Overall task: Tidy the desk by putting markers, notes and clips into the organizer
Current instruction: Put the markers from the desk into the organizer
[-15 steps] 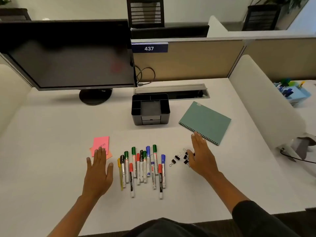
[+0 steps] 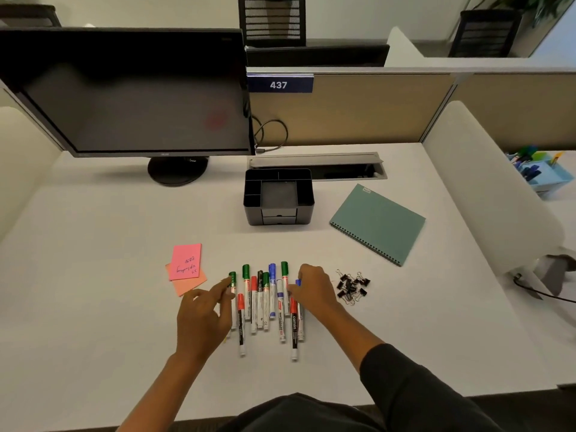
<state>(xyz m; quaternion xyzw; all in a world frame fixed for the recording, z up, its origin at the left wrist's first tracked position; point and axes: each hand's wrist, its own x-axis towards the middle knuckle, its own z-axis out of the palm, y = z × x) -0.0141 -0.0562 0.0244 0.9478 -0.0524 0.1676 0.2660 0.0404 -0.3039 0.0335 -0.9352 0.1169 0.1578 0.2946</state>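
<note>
White desk (image 2: 93,307), capped markers (image 2: 265,300) side by side, hands (image 2: 202,319) flanking

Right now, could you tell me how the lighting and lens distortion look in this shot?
Head view: even, soft light, faint shadows under both hands; the wide lens bows the partition and desk edges; the dark monitor shows a dim pink reflection; markers stay sharp.

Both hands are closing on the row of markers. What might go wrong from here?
The markers lie loose and side by side, so a squeeze between the left hand and right hand may roll some away. The organizer has narrow compartments; a big bundle might jam. The binder clips nearby could scatter.
</note>
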